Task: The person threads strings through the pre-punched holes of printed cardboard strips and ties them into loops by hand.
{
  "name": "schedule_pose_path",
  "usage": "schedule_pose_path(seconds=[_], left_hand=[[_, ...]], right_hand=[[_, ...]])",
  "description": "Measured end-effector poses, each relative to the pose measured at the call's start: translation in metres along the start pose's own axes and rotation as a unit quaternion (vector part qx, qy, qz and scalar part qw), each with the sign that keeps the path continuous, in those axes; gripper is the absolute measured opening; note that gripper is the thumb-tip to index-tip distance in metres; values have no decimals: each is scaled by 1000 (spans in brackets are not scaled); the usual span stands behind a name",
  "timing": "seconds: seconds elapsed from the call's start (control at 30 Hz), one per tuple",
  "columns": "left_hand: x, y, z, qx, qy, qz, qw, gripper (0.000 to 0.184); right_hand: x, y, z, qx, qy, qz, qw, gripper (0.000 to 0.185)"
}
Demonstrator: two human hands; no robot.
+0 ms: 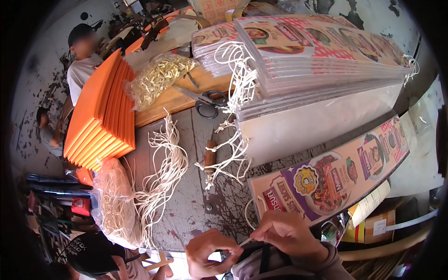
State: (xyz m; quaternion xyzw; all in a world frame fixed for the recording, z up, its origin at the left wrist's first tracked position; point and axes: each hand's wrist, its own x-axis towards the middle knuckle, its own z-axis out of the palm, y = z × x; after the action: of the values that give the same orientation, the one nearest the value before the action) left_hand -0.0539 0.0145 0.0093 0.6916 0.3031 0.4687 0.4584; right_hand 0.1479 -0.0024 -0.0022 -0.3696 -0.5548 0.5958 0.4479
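At the bottom centre, my left hand (212,254) pinches a white string (246,241). My right hand (285,235) grips the same string a little to the right, its fingers pressed together. The string loops up to the left end of a printed banner (326,179), which lies slanted along the table's right front edge. Behind it rises a thick stack of similar printed banners (326,51) in clear plastic, with knotted white strings (240,74) hanging at its left end. Loose white strings (163,172) lie in a bundle left of centre.
Scissors (205,103) and a wooden-handled tool (210,156) lie mid-table. Orange folded sheets (102,116), a bag of gold-coloured pieces (161,77) and a bag of strings (116,205) stand left. People are at upper left, and one wearing a black cap (91,254) at lower left.
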Motion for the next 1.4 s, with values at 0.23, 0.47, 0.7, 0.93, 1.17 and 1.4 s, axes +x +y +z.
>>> schedule_pose_path(seconds=[0.23,0.47,0.7,0.93,1.17,1.4], left_hand=[[-8,-5,23,328,-115,-3,938,49],[-6,5,32,450,-147,37,880,41],[2,9,38,395,-161,30,904,37],[9,5,51,472,-130,82,868,37],[27,5,56,466,-24,132,875,36],[50,-10,61,413,81,77,904,37]], right_hand=[[-9,3,9,-128,28,-200,971,26],[-29,-16,39,-259,23,-342,903,22],[-31,-22,32,-298,1,-411,862,18],[-36,-23,24,-278,-12,-429,859,17],[-60,-8,-11,-584,229,-357,692,33],[-46,-44,-120,-728,385,-81,562,36]])
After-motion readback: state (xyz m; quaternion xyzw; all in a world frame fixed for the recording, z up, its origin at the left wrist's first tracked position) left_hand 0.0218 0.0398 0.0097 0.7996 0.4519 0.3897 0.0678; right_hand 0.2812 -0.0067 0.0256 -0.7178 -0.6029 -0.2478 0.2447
